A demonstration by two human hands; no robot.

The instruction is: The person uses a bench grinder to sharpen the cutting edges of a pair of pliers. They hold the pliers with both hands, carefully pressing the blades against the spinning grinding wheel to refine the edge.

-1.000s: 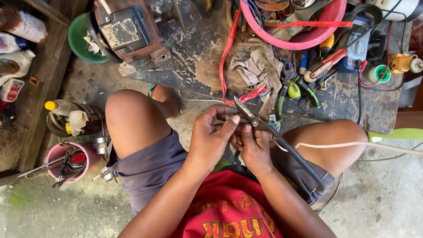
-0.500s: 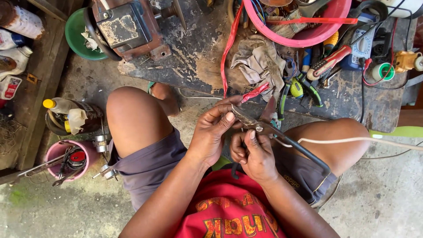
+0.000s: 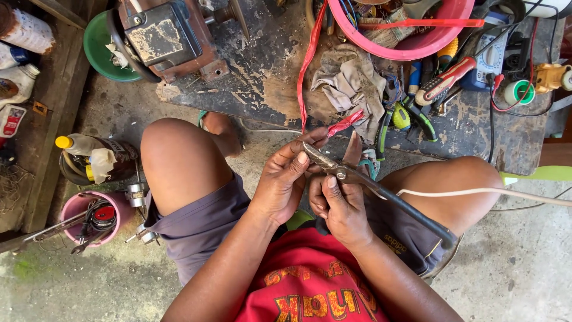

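Left hand [image 3: 285, 185] fingers pinch worn steel pliers [image 3: 333, 168]; right hand [image 3: 339, 206] fingers wrap their black rubbery handles

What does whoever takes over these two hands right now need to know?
Left hand: fingertips pinch the metal head of the pliers, thumb on top.
Right hand: wrapped around the pliers just behind the pivot, thumb pressed near it; black handles run off over the right thigh.
Red wire: its end lies just beyond the pliers' tip, by the left fingertips; whether the tip grips it cannot be told.
White cable: crosses the right thigh from the right toward the hands.
Done: pliers in hand, at the wire.
Left: no cut or stripped wire shows.
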